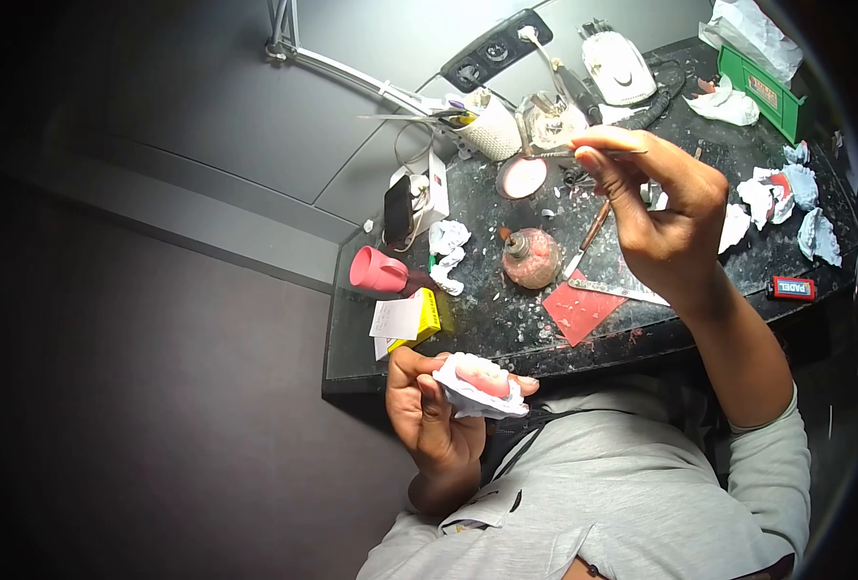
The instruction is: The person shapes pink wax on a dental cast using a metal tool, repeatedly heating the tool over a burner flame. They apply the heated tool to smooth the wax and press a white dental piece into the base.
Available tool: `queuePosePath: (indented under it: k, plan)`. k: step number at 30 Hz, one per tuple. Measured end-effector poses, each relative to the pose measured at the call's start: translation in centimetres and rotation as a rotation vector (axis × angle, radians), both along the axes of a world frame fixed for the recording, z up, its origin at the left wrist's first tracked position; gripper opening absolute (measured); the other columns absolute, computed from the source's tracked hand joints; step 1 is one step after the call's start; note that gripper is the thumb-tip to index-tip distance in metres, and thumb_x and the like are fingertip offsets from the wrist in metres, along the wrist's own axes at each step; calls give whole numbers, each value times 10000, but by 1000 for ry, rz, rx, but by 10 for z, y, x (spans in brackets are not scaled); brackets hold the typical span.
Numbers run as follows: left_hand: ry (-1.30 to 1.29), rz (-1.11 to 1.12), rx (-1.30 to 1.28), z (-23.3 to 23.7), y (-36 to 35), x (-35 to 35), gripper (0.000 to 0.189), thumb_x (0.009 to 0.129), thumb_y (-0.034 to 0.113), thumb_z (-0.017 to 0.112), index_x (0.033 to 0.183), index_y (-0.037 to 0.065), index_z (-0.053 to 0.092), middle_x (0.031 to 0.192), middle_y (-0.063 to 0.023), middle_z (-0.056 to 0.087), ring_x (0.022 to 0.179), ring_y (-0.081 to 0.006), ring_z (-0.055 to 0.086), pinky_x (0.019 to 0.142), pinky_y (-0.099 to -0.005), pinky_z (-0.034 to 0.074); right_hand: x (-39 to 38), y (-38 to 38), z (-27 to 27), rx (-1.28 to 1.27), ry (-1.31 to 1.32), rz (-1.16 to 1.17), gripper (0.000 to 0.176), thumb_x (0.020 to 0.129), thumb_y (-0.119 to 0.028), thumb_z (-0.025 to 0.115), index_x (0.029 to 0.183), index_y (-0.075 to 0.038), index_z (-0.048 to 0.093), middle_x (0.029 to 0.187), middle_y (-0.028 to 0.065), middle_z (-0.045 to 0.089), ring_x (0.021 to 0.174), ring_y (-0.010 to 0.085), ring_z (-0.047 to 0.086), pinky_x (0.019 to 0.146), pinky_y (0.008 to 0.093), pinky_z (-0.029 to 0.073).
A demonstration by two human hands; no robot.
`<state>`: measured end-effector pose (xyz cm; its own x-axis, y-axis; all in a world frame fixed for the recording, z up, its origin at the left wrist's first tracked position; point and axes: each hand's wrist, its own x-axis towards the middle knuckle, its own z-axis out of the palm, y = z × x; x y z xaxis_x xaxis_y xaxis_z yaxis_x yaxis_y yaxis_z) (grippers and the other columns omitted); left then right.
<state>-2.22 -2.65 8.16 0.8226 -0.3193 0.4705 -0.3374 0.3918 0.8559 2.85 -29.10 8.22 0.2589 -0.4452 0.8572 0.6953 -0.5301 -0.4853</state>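
My left hand (433, 418) is closed around a dental cast (483, 384) of pale plaster with pink wax and whitish teeth on top. It is held up in front of my body, near the desk's front edge. Raised over the right side of the desk, my right hand (669, 205) has thumb and fingertips pinched together on a thin tool, mostly hidden by the fingers. Below lie a red wax sheet (584, 311), a metal spatula (614, 289) and a wooden-handled knife (593, 228). A round glass burner (531, 261) stands beside them.
A pink mug (376, 270), a yellow box (427, 316) and a phone (398, 213) are at the desk's left. Behind stand a white tool holder (490, 126) and white device (618, 70). Plaster pieces (819, 238), a green box (763, 95) and a red lighter-like item (792, 288) lie right.
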Motion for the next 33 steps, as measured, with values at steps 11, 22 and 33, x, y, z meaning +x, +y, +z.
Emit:
queuePosePath:
  k: [11,22,33]
  plan:
    - [-113,78,74,0,1,-4,344,1032,302,492,1052,11,310,805,-257,621,657,-508,675,564,-581,603,-1,0,1,-29,10,-5,75,867,-22,724,941,-25,727,794,78,722,575,91,626,510,222,464]
    - [-183,129,107,-1,2,-15,338,1023,271,513,1065,1,315,808,-259,595,701,-506,683,637,-635,593,-1,1,0,-40,28,-1,79,859,-13,728,937,-26,723,773,70,715,565,93,620,499,221,455]
    - [-158,215,16,1,-9,-26,372,942,224,689,1046,11,401,822,-165,605,703,-160,632,625,-313,555,-1,1,1,-44,16,-3,80,853,-11,734,930,-21,719,775,71,714,564,96,617,498,221,456]
